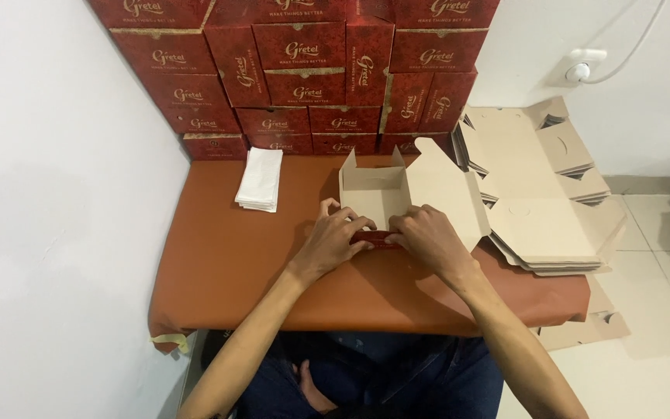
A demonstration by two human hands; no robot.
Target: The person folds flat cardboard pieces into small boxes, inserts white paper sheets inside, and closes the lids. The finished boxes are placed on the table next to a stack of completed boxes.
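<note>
Both hands, left hand [333, 240] and right hand [426, 234], found pinched closed on near flap of half-folded carton [374, 194] upon brown surface [219, 256]; even pressure along crease advised.

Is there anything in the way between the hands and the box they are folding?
No, nothing visible is in the way. The left hand and the right hand already press on the near edge of the half-folded box. The stack of white sheets and the pile of flat box blanks lie off to the sides.
</note>
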